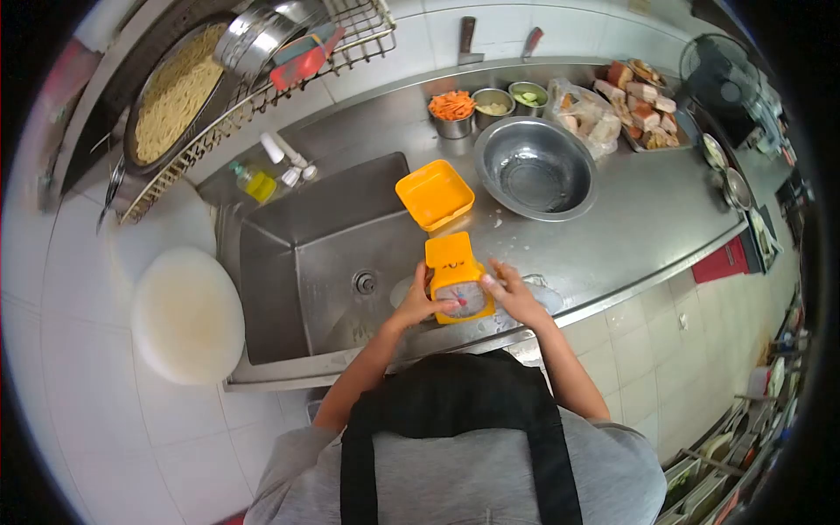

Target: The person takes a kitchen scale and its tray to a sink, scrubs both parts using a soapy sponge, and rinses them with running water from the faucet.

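A yellow kitchen scale (450,252) with a round dial stands on the steel counter, beside the sink's right edge. My left hand (417,304) is closed around its left side, with the thumb reaching over the dial. My right hand (516,296) grips the opposite side, its thumb near the dial's edge and its index finger pointing forward. Just beyond the scale lies its square yellow weighing tray (435,194), detached. A large steel bowl (573,162) sits to the right of that tray, with some wetness inside.
The deep steel sink (271,289) lies to my left, with dish soap (255,183) and a tap (287,156) behind it. Carrot strips (451,105), other cut vegetables, a plastic bag (584,115) and meat chunks (647,109) line the back. A wire rack (367,35) hangs upper left.
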{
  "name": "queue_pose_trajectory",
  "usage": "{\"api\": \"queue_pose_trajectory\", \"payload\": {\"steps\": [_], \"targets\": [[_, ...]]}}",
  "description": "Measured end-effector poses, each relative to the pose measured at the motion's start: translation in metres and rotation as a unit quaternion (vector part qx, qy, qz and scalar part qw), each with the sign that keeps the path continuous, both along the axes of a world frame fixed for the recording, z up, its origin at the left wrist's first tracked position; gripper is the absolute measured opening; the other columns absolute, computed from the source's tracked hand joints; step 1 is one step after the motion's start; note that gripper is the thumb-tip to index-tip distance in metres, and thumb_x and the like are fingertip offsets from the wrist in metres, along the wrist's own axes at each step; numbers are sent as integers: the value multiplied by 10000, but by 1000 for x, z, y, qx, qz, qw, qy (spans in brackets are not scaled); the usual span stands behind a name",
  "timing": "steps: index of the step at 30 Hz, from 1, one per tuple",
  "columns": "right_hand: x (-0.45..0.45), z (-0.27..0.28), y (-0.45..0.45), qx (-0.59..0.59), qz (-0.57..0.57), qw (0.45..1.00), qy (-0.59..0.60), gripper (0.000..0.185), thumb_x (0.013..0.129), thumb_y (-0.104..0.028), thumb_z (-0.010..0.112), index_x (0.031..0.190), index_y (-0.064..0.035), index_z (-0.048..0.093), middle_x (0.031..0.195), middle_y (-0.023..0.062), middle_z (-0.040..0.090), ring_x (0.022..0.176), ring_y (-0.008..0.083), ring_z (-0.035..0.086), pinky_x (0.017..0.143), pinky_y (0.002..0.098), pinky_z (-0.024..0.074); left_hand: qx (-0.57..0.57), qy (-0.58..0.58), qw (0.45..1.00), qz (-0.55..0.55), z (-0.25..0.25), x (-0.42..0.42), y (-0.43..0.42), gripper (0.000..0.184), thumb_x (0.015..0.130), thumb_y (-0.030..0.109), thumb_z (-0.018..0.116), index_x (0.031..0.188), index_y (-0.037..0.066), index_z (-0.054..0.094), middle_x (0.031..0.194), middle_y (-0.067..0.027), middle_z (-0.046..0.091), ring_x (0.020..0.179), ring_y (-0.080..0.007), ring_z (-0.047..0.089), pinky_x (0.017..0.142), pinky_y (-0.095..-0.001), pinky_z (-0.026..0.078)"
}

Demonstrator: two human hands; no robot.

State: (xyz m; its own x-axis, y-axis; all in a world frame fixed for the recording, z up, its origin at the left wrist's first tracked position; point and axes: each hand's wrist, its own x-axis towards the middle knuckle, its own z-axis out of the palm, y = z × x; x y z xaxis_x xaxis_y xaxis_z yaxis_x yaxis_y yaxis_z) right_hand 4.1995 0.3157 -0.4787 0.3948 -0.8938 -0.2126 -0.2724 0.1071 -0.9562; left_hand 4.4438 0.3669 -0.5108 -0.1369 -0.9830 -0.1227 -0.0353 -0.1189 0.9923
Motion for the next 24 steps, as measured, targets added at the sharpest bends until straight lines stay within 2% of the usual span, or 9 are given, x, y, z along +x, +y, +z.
{"api": "queue_pose_trajectory", "payload": {"steps": [3, 9, 12, 15, 17, 19, 21, 22, 24], "targets": [[25, 26, 3, -56, 130, 989, 30, 984, 779, -455, 773, 1485, 18, 277, 1468, 258, 352, 1359, 357, 368, 1135, 399, 291, 41, 47, 997, 50, 16, 12, 7, 1101, 655, 205, 882, 1505, 80, 195, 1462, -133, 368, 1366, -261, 367, 1133, -392, 299], [86, 29, -19, 4, 249, 964, -95, 1144, 702, -407, 839, 1508, 25, 152, 1498, 240, 307, 1427, 331, 267, 1179, 391, 210, 62, 27, 997, 38, 50, 78, 27, 1136, 673, 317, 874, 1531, 105, 159, 1519, -117, 316, 1408, -289, 325, 1136, -418, 302], [126, 11, -28, 38, 252, 953, -163, 1069, 744, -336, 815, 1509, -1, 148, 1487, 210, 340, 1392, 313, 339, 1162, 412, 268, 54, 3, 998, -12, 70, 128, 17, 1103, 722, 462, 804, 1547, 122, 155, 1536, -105, 301, 1416, -289, 318, 1148, -434, 280], [158, -5, -24, 299, 217, 871, -323, 885, 812, -310, 760, 1481, -25, 257, 1443, 162, 432, 1323, 283, 447, 1121, 423, 351, 40, 30, 997, -55, 87, 186, -1, 987, 794, 640, 663, 1528, 128, 246, 1526, -91, 324, 1415, -266, 319, 1148, -430, 279], [179, -22, -17, 354, 166, 837, -384, 772, 846, -312, 727, 1451, -41, 330, 1402, 130, 488, 1278, 262, 499, 1095, 423, 389, 34, 14, 998, -55, 87, 225, -22, 902, 836, 712, 555, 1491, 129, 347, 1508, -68, 358, 1392, -251, 359, 1127, -427, 318], [197, -29, -15, 368, 123, 819, -422, 669, 872, -355, 701, 1402, -54, 426, 1343, 97, 559, 1239, 242, 543, 1087, 413, 401, 25, -65, 992, 110, 79, 270, -56, 759, 899, 669, 502, 1401, 100, 470, 1432, -64, 456, 1308, -226, 462, 1059, -392, 394], [217, -28, -19, 358, 106, 829, -417, 649, 888, -340, 687, 1403, -50, 420, 1353, 102, 550, 1243, 237, 540, 1088, 410, 401, 4, -111, 953, 281, 68, 317, -94, 659, 940, 616, 484, 1331, 88, 537, 1308, -71, 563, 1206, -195, 543, 974, -364, 446], [224, -28, -22, 354, 92, 833, -415, 639, 896, -333, 680, 1404, -48, 417, 1358, 104, 545, 1245, 235, 538, 1088, 409, 402, -24, -175, 918, 355, 35, 353, -126, 604, 976, 561, 455, 1298, 62, 567, 1230, -95, 620, 1171, -222, 563, 965, -372, 440], [242, -30, -33, 329, 84, 855, -391, 555, 956, -327, 597, 1400, -47, 414, 1354, 101, 549, 1242, 230, 545, 1075, 391, 422, -112, -243, 872, 409, 37, 384, -164, 547, 1009, 482, 420, 1257, 24, 586, 1225, -192, 622, 1161, -388, 560, 988, -402, 434]]}}
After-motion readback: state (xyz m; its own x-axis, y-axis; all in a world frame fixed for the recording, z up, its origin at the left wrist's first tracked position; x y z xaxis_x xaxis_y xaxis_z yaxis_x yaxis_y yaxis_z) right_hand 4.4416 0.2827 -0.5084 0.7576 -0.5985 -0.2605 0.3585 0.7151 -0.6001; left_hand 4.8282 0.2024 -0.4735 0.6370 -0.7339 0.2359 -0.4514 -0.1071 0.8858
